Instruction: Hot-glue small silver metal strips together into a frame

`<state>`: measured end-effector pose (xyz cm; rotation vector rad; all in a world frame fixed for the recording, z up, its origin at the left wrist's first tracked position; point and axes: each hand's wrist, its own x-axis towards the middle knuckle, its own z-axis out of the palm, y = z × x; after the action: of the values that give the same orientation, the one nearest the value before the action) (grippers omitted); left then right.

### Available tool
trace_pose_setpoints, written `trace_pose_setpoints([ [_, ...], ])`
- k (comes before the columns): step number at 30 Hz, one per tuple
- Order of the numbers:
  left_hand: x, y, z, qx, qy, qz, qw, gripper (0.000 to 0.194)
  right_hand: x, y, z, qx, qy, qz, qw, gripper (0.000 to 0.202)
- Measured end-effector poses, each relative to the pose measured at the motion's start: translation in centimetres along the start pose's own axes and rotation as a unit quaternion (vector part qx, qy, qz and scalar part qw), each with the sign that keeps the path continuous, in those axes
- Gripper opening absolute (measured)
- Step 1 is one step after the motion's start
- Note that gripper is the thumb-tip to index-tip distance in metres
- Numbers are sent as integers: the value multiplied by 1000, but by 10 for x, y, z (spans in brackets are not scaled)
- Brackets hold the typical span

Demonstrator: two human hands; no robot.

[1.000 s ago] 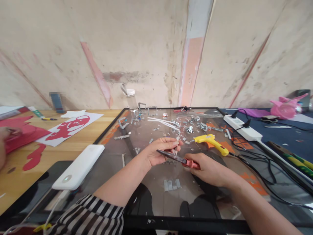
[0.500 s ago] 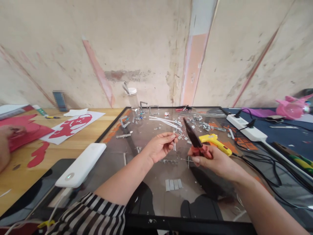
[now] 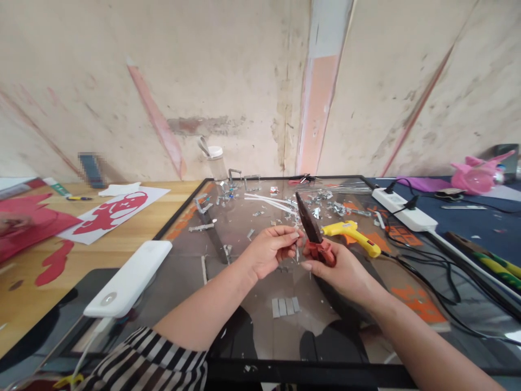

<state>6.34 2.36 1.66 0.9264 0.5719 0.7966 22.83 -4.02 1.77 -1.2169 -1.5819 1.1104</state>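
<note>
Red-handled pliers point(image 3: 315, 239) gripped in our right hand point(image 3: 345, 271); left fingers point(image 3: 285, 238) pinch a tiny metal piece point(image 3: 297, 248), which could slip.

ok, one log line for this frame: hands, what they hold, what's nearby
left hand: pinching small silver metal piece | right hand: gripping red-handled pliers, tip up | nearby: yellow glue gun, grey strips
</note>
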Motion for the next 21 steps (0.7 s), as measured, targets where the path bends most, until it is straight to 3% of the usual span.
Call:
trace_pose_setpoints([
  [6, -2, 10, -4, 82, 35, 10, 996, 19, 3, 11, -34, -164, 99, -20, 981, 17],
  [9, -2, 12, -8, 117, 33, 17, 992, 21, 2, 17, -53, -334, 132, -3, 933, 18],
  [12, -2, 13, -10, 138, 25, 17, 990, 21, -1, 15, -62, -486, 122, -1, 866, 24],
  [14, -1, 13, -11, 149, 22, 15, 988, 21, -4, 12, -62, -537, 108, -1, 837, 27],
  [17, -1, 14, -12, 164, 25, 8, 986, 19, -9, 5, -58, -567, 100, 17, 818, 30],
  [21, -1, 15, -13, 175, 25, -1, 984, 17, -11, 2, -57, -569, 88, 55, 816, 32],
])
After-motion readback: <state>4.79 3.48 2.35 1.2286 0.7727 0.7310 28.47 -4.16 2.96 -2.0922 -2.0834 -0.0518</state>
